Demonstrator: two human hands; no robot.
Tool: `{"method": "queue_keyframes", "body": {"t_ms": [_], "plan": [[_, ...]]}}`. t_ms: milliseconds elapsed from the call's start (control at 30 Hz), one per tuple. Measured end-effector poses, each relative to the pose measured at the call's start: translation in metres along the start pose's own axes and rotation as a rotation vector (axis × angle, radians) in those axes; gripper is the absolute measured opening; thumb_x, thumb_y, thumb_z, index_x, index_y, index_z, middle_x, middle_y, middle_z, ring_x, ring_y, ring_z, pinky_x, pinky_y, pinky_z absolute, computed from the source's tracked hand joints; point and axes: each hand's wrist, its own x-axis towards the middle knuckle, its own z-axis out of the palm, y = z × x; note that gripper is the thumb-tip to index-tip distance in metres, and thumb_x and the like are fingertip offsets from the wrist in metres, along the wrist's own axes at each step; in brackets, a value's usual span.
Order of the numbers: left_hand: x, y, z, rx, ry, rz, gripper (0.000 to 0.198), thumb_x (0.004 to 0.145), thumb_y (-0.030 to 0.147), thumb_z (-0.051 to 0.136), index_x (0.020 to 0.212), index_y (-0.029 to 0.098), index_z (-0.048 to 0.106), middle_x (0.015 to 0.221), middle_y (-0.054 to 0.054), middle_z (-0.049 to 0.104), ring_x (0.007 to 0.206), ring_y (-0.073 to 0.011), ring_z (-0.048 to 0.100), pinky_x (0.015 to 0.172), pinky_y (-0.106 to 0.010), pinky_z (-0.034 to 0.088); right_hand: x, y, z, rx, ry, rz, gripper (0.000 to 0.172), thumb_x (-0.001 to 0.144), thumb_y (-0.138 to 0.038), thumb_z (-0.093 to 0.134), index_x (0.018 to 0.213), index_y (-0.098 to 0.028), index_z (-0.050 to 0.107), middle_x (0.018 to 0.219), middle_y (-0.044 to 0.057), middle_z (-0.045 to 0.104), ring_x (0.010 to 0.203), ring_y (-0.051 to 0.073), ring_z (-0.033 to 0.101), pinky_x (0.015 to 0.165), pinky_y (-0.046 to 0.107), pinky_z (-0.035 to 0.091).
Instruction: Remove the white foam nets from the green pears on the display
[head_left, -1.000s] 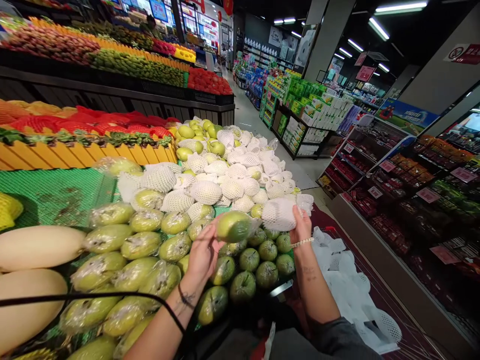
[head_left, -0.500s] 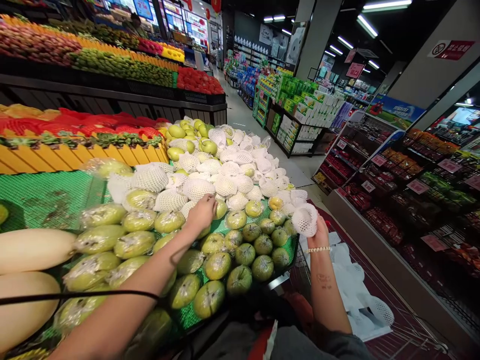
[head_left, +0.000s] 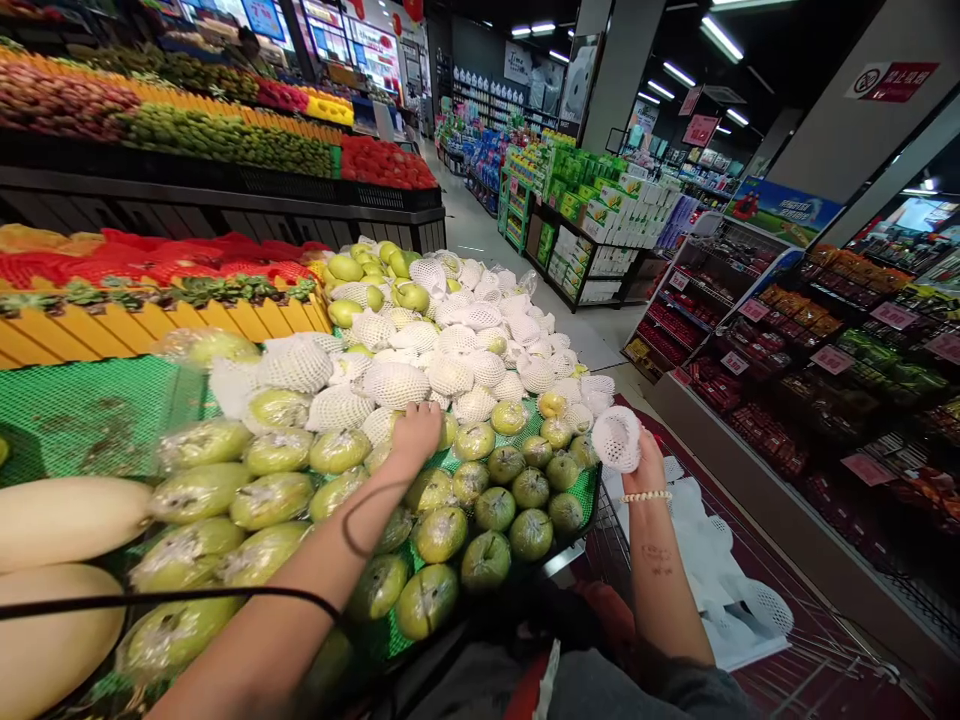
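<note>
My left hand [head_left: 418, 432] reaches into the fruit display with its fingers curled down over a green fruit [head_left: 448, 430], which shows only partly beside the fingers. My right hand [head_left: 649, 455], with a beaded bracelet at the wrist, holds up a white foam net sleeve [head_left: 616, 438]; its round opening faces me and looks hollow. Around my left hand lie plastic-wrapped green fruits [head_left: 340, 451] in rows on green mesh. Just beyond it, a heap of fruits in white foam nets [head_left: 450, 374] spreads across the stand.
Below my right arm, a shopping cart [head_left: 832, 655] carries many white foam sleeves [head_left: 739, 600]. Large pale gourds [head_left: 67, 515] lie at the left. Behind them runs a yellow picket edging [head_left: 157, 328]. Packaged-goods shelves [head_left: 795, 350] stand along the right.
My left hand has shifted slightly right and lower, turning its back upward over the fruit. The right hand still holds the foam sleeve, a little further right. The view has shifted slightly.
</note>
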Motion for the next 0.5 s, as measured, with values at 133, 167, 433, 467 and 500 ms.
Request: {"method": "queue_keyframes", "body": {"t_ms": [133, 167, 433, 467, 500], "plan": [[-0.007, 0.024, 0.008, 0.011, 0.018, 0.053, 0.05, 0.103, 0.013, 0.031, 0.139, -0.001, 0.063, 0.141, -0.035, 0.063, 0.133, -0.0433, 0.055, 0.101, -0.052, 0.053, 0.0, 0.005, 0.0, -0.017, -0.002, -0.009, 0.024, 0.071, -0.026, 0.093, 0.082, -0.018, 0.073, 0.095, 0.005, 0.082, 0.094, 0.02, 0.078, 0.085, 0.033, 0.067], [-0.008, 0.029, 0.012, 0.01, 0.007, 0.063, 0.051, 0.101, 0.01, 0.031, 0.139, 0.0, 0.064, 0.143, -0.035, 0.063, 0.134, -0.0425, 0.057, 0.102, -0.052, 0.054, 0.002, 0.004, -0.003, -0.024, 0.008, -0.004, 0.023, 0.072, -0.026, 0.092, 0.084, -0.017, 0.075, 0.097, 0.006, 0.082, 0.095, 0.02, 0.079, 0.085, 0.033, 0.068], [-0.006, 0.039, 0.05, 0.028, -0.036, -0.022, 0.063, 0.098, -0.001, 0.025, 0.153, -0.014, 0.054, 0.162, -0.046, 0.044, 0.154, -0.0504, 0.049, 0.101, -0.06, 0.059, 0.064, -0.078, -0.112, -0.508, 0.402, -0.132, 0.015, 0.076, -0.032, 0.073, 0.083, -0.02, 0.068, 0.087, 0.008, 0.078, 0.084, 0.024, 0.077, 0.074, 0.038, 0.068], [-0.006, 0.039, 0.053, 0.034, -0.034, -0.023, 0.063, 0.098, -0.001, 0.025, 0.153, -0.015, 0.053, 0.162, -0.046, 0.044, 0.153, -0.051, 0.05, 0.101, -0.06, 0.06, 0.069, -0.093, -0.134, -0.575, 0.471, -0.168, 0.015, 0.075, -0.034, 0.069, 0.082, -0.023, 0.064, 0.084, 0.006, 0.075, 0.083, 0.024, 0.076, 0.074, 0.039, 0.068], [-0.005, 0.04, 0.057, 0.043, -0.03, -0.024, 0.063, 0.098, -0.002, 0.026, 0.153, -0.016, 0.053, 0.161, -0.046, 0.043, 0.153, -0.0516, 0.051, 0.1, -0.059, 0.061, 0.069, -0.104, -0.157, -0.642, 0.525, -0.205, 0.016, 0.075, -0.037, 0.067, 0.083, -0.024, 0.062, 0.084, 0.005, 0.074, 0.085, 0.025, 0.075, 0.075, 0.04, 0.067]]}}
